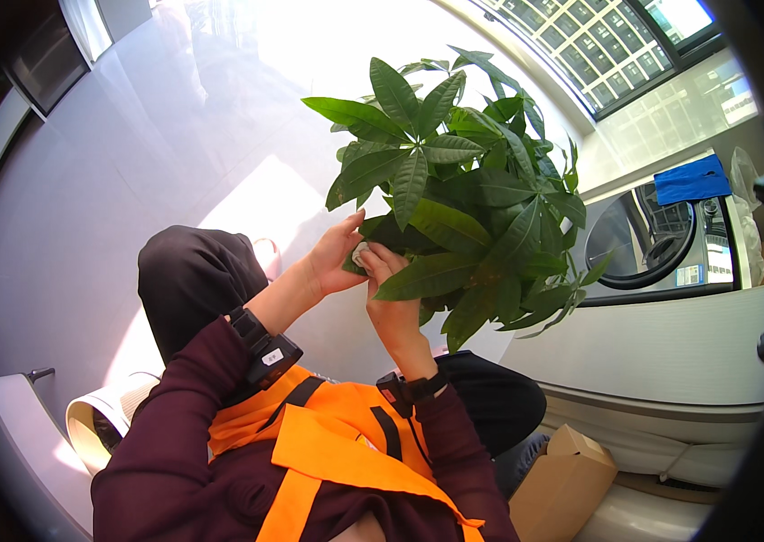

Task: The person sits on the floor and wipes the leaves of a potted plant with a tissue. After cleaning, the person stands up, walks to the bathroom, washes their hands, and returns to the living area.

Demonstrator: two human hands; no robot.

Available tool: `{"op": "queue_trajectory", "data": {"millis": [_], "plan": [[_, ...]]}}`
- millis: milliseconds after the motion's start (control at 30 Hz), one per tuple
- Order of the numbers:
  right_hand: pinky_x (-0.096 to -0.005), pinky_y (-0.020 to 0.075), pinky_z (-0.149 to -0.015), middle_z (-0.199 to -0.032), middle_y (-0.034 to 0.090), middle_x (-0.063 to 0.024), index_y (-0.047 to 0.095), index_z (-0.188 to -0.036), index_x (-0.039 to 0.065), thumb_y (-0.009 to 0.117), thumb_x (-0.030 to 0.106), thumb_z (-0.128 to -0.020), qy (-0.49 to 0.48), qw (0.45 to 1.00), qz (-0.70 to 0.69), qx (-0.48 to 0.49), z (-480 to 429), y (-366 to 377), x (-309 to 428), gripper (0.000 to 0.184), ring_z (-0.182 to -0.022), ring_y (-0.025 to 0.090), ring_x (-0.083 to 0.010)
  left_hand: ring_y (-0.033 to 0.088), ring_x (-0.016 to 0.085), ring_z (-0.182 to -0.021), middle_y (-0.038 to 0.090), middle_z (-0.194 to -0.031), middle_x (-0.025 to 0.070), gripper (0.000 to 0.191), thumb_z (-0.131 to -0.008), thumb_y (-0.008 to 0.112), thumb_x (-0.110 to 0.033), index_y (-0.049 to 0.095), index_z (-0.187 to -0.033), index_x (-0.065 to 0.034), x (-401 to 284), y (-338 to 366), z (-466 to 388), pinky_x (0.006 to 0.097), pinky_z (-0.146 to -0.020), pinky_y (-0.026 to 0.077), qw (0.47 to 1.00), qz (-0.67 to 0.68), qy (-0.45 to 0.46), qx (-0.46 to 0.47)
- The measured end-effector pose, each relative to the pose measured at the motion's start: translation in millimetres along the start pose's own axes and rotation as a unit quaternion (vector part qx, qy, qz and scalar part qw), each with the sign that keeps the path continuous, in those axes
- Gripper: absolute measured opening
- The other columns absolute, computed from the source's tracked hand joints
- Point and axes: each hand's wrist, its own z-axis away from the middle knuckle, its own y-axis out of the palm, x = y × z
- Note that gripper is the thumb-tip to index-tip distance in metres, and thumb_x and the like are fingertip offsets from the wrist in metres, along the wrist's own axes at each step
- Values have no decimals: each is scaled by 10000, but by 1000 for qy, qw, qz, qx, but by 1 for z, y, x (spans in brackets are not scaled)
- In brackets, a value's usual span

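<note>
A leafy green potted-type plant with palmate leaves (463, 183) stands before me; its pot is hidden under the foliage. My right hand (385, 264) pinches a small white wad, cloth or tissue (360, 254), against a dark leaf at the plant's near left side. Just to the left, my left hand (338, 256) is at the same leaf, palm turned towards it and thumb raised; whether its fingers grip the leaf cannot be told. Some fingers of both hands are hidden by leaves.
A front-loading washing machine (653, 237) with a blue cloth (692, 179) on it is at the right, below a window. An open cardboard box (561, 484) lies at the lower right. A pale round bin (94, 423) is at the lower left.
</note>
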Motion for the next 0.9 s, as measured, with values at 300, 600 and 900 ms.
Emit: {"op": "queue_trajectory", "data": {"millis": [300,600,900], "plan": [[-402,529,-862,-1173,698,-105,688,-1102,56,616,-103,-785,38,990,-119,71,12,-22,29,363,-1024,652,-334,643,254,-1052,662,-1182,165,576,-1027,480,-486,574,-1244,39,1,12,11,384,-957,517,980,-133,24,-147],[-358,534,-820,-1184,715,-63,694,-1097,70,597,-127,-767,42,988,-121,83,1,-29,38,397,-931,671,-292,554,233,-1086,564,-1177,94,403,-956,678,-200,497,-1286,-60,-22,-33,-25,378,-940,492,868,-266,246,-339],[-366,539,-841,-1096,721,-99,703,-1026,41,586,-83,-807,103,937,-116,314,47,-56,12,278,-978,671,-307,581,165,-1070,624,-1154,29,365,-1002,570,-204,518,-1347,-94,34,-71,-16,320,-927,456,892,-308,66,-324]]}}
